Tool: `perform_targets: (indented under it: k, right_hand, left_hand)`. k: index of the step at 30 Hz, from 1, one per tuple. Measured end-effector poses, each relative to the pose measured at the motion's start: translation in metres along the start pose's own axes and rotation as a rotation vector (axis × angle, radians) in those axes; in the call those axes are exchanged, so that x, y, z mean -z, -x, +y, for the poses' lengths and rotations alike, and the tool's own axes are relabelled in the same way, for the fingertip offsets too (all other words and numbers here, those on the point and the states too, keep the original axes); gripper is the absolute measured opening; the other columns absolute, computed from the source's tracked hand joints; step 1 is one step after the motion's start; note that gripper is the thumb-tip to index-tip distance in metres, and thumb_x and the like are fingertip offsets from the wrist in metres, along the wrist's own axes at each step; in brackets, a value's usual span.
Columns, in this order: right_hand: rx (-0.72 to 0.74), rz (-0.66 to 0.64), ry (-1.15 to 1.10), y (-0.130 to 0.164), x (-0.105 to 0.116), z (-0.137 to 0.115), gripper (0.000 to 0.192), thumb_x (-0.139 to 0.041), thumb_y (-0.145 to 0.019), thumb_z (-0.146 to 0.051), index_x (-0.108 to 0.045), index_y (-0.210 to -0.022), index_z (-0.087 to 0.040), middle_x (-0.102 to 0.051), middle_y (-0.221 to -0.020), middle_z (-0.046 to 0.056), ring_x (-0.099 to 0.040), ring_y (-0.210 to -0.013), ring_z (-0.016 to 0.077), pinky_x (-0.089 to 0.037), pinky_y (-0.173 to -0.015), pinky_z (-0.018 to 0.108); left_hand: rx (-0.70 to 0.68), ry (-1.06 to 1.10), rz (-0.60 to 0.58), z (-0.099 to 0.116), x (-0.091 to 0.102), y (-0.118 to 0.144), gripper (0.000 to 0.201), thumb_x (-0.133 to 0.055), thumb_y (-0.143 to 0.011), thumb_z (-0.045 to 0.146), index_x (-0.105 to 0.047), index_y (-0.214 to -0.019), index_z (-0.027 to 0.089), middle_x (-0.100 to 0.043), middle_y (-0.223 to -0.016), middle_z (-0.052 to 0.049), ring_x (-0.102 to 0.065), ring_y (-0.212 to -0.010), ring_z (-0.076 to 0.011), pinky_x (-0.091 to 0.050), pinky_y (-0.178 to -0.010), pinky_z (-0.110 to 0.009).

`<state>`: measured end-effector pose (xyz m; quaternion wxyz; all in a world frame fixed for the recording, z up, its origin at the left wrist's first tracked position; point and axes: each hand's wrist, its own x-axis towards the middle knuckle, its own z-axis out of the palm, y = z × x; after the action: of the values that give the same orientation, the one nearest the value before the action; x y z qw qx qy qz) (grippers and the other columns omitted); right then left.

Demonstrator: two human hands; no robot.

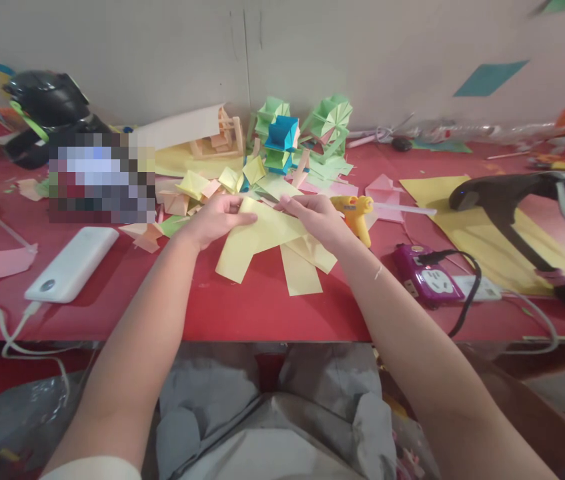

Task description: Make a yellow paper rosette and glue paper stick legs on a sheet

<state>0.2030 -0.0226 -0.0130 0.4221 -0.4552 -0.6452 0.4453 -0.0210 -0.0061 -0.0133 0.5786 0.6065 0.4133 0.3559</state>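
Two hands meet over the red table in the head view: the left hand and right hand both pinch a yellow paper sheet lying above loose yellow strips. This looks like mid-fold; the next crease needs aligned edges and firm fingertip pressure, clear of the yellow glue gun just beside the right hand.

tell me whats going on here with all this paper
A person sits at a red table, both hands on a yellow paper strip. The left hand and right hand pinch its upper edge. More yellow strips lie beneath. A yellow glue gun lies just right, folded paper shapes behind.
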Motion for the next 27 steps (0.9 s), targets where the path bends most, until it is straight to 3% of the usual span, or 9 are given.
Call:
perform_targets:
  k: [7,10,14,18,23,27]
  right_hand:
    - [0.028,-0.093,-0.043,-0.001,0.0,0.006,0.028,-0.082,-0.07,-0.044,-0.073,-0.078,-0.019,-0.073,-0.079,0.005,-0.065,-0.073,0.017,-0.051,-0.064,0.03]
    - [0.035,-0.107,-0.031,-0.002,0.001,0.006,0.025,-0.081,-0.07,-0.042,-0.073,-0.077,-0.019,-0.073,-0.079,0.005,-0.066,-0.074,0.0174,-0.053,-0.067,0.032]
    - [0.002,-0.083,-0.02,-0.001,0.002,0.004,0.023,-0.081,-0.07,-0.039,-0.074,-0.077,-0.018,-0.073,-0.078,0.005,-0.066,-0.073,0.0171,-0.052,-0.068,0.032]
    - [-0.038,0.025,-0.03,0.0,0.002,0.0,0.029,-0.08,-0.072,-0.044,-0.074,-0.079,-0.017,-0.071,-0.075,0.004,-0.064,-0.071,0.0163,-0.051,-0.064,0.03]
    - [-0.074,0.181,-0.302,-0.005,0.002,-0.001,0.042,-0.077,-0.074,-0.055,-0.071,-0.098,-0.021,-0.071,-0.084,0.004,-0.067,-0.077,0.0165,-0.056,-0.064,0.028]
    - [-0.113,0.123,-0.494,-0.005,-0.001,0.001,0.04,-0.085,-0.067,-0.049,-0.07,-0.094,-0.023,-0.073,-0.091,0.004,-0.07,-0.087,0.0188,-0.06,-0.079,0.032]
  left_hand:
    - [0.017,-0.055,-0.047,0.001,-0.008,0.002,0.031,-0.083,-0.069,0.03,-0.074,-0.098,0.02,-0.075,-0.087,-0.006,-0.072,-0.08,-0.0252,-0.058,-0.073,-0.039]
    - [-0.067,-0.116,0.064,-0.001,-0.014,-0.001,0.031,-0.08,-0.073,0.035,-0.071,-0.101,0.023,-0.071,-0.082,-0.003,-0.069,-0.074,-0.0204,-0.055,-0.067,-0.032]
    - [-0.179,-0.129,0.139,-0.005,-0.022,-0.005,0.023,-0.079,-0.074,0.038,-0.07,-0.087,0.021,-0.072,-0.084,-0.004,-0.067,-0.077,-0.019,-0.053,-0.068,-0.03]
    - [-0.211,-0.113,0.21,-0.008,-0.023,-0.008,0.025,-0.081,-0.072,0.038,-0.07,-0.083,0.019,-0.073,-0.083,-0.004,-0.067,-0.077,-0.0192,-0.053,-0.07,-0.031]
    - [-0.332,-0.091,0.417,-0.014,-0.016,-0.014,0.023,-0.082,-0.072,0.036,-0.071,-0.083,0.019,-0.072,-0.079,-0.002,-0.066,-0.075,-0.0167,-0.053,-0.073,-0.029]
    - [-0.387,-0.092,0.521,-0.017,-0.017,-0.018,0.022,-0.081,-0.072,0.035,-0.07,-0.082,0.019,-0.071,-0.077,-0.001,-0.065,-0.074,-0.0158,-0.052,-0.072,-0.028]
